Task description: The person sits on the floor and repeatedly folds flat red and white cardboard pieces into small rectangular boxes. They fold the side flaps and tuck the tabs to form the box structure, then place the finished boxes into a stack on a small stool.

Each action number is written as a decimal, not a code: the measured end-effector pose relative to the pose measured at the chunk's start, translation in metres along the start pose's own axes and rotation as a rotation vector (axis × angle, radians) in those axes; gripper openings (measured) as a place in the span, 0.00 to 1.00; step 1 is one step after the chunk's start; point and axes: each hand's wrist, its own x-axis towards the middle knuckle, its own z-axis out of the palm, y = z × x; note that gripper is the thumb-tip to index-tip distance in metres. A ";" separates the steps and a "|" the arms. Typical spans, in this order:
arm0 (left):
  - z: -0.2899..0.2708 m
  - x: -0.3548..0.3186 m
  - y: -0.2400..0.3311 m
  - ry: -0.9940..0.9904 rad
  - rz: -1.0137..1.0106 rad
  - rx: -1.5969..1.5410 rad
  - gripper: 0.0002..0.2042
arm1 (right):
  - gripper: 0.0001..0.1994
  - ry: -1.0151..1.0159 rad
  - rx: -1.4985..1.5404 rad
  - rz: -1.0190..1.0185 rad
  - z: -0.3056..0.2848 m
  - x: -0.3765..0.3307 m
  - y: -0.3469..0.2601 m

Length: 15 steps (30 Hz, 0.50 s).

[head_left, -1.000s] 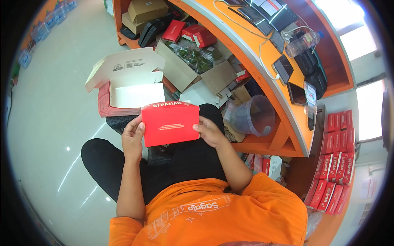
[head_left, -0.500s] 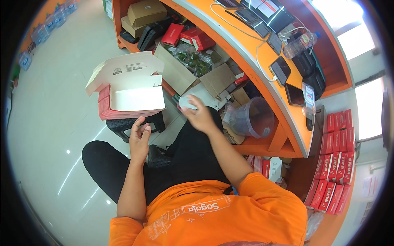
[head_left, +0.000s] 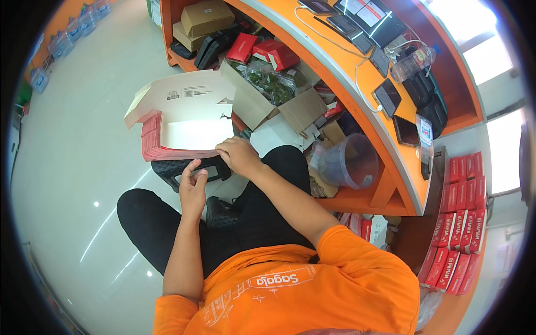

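Observation:
A stack of box blanks, white inside with pinkish-red edges, lies before me. The top blank has a notched flap spread out at the far side. Under the stack stands a black stool. My right hand is at the near right corner of the stack, its fingertips pinched on the blank's edge. Just below the near edge, my left hand is held up with fingers and thumb apart and nothing in it.
Beyond the stack, an open carton holds plastic-wrapped green items. A clear bucket stands under the orange counter, which carries phones and cables. Red boxes fill a rack at right. Bottles line the far left wall.
My right hand has moved left and down from the air onto the stack's near right corner, and its fingers have closed on the blank's edge. The left hand has barely moved.

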 end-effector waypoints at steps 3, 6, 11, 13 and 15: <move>0.001 -0.001 0.005 0.006 -0.023 0.023 0.18 | 0.05 0.065 0.008 -0.018 -0.009 0.003 0.000; 0.004 -0.001 0.007 0.010 -0.030 0.000 0.17 | 0.04 0.218 -0.018 -0.056 -0.018 0.003 -0.004; 0.000 0.003 0.001 0.088 0.033 -0.196 0.20 | 0.07 0.554 -0.016 -0.143 -0.033 -0.012 -0.007; -0.010 0.008 -0.001 0.080 0.073 -0.324 0.24 | 0.07 0.568 0.023 -0.163 -0.038 -0.023 -0.009; -0.021 0.010 0.000 -0.034 0.195 -0.469 0.33 | 0.07 0.562 0.047 -0.220 -0.045 -0.036 -0.013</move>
